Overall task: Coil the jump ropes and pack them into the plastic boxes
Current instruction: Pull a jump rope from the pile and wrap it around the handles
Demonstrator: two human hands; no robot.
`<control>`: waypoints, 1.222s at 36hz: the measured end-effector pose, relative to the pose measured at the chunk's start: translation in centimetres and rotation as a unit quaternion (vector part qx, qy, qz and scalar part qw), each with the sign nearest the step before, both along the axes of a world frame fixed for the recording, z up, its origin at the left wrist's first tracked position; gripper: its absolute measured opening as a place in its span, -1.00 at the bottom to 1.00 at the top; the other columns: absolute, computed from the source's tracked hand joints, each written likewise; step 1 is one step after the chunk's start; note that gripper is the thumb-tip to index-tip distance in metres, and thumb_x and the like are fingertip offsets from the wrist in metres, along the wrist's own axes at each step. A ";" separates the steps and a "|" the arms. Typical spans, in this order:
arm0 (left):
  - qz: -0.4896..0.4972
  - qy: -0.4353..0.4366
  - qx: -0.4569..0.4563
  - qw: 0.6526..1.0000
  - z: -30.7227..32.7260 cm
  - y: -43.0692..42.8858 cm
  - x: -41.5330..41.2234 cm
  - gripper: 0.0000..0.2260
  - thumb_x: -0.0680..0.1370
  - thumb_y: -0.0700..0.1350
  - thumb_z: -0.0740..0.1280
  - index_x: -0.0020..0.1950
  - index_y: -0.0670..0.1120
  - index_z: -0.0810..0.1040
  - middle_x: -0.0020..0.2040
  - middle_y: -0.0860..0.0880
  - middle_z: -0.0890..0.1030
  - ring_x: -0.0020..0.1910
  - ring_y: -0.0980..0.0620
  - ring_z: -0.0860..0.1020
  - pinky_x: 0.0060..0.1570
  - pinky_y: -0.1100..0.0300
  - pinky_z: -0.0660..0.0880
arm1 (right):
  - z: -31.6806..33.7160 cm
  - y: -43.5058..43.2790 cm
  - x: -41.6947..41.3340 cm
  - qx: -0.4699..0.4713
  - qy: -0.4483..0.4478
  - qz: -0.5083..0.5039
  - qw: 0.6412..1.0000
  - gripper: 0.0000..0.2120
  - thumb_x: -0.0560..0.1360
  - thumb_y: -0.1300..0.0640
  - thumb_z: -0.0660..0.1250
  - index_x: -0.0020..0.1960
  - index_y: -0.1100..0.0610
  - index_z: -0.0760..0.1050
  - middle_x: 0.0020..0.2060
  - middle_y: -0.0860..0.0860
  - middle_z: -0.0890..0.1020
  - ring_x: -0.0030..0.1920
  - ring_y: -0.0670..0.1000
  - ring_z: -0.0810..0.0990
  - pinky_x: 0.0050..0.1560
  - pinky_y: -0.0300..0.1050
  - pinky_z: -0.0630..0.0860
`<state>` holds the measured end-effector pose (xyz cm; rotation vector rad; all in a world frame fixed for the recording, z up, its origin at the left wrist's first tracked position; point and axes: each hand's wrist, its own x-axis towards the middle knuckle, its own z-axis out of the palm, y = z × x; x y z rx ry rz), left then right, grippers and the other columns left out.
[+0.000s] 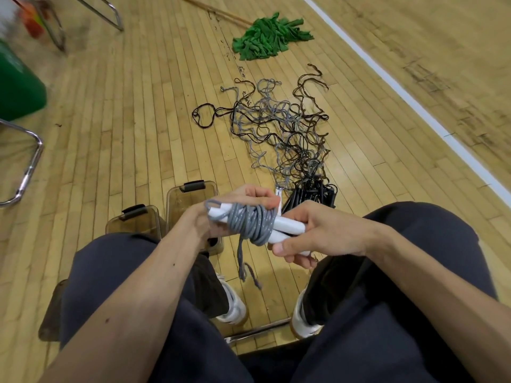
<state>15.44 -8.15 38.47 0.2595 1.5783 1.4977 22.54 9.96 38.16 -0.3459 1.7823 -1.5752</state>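
Observation:
A grey jump rope [255, 223] is wound in several turns around its two white handles [287, 228], held over my knees. My left hand [235, 210] grips the wrapped bundle at its left end. My right hand [312, 234] pinches the handles at their right end. A short loose tail of grey rope [242, 261] hangs down from the bundle. A tangled pile of grey and black jump ropes [287, 131] lies on the wooden floor ahead, with black handles [312, 193] at its near end. Two brownish clear plastic boxes [190, 199] [135, 221] stand on the floor by my left knee.
A green mop [269, 37] with a wooden stick lies further off. A green bin [16, 84] and metal chair legs [27, 161] are at the left. A white court line [414, 103] runs along the right. My white shoes [235, 302] rest on the floor below.

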 end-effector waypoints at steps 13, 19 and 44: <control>0.063 -0.067 -0.014 0.996 -2.4 0.0 -0.1 -0.75 0.67 -0.15 0.17 -0.11 -0.06 0.59 -0.33 -0.01 0.40 -0.44 0.14 0.34 -0.47 0.29 0.30 | 0.2 0.0 -0.2 -0.017 0.017 -0.114 0.993 -0.81 0.61 0.26 0.34 -0.18 0.25 0.48 -0.46 0.02 0.49 -0.48 -0.04 0.44 -0.46 -0.25 0.38; 0.026 -0.035 -0.070 0.997 -2.5 0.7 0.0 -0.66 0.72 -0.07 0.10 -0.04 -0.17 0.61 -0.45 0.00 0.29 -0.54 0.12 0.21 -0.54 0.29 0.14 | -0.6 0.4 -1.1 -0.008 0.020 -0.221 0.975 -0.77 0.60 0.21 0.37 -0.22 0.21 0.47 -0.46 0.02 0.49 -0.47 -0.03 0.45 -0.44 -0.18 0.38; -0.118 0.234 -0.270 0.926 -1.9 -0.1 0.9 -0.82 0.63 -0.05 0.29 0.11 -0.12 0.59 -0.35 0.04 0.42 -0.41 0.09 0.36 -0.34 0.15 0.31 | -3.6 0.4 -2.7 0.235 0.018 -0.256 0.937 -0.84 0.58 0.13 0.41 -0.07 0.24 0.56 -0.39 0.01 0.61 -0.51 -0.11 0.54 -0.45 -0.25 0.47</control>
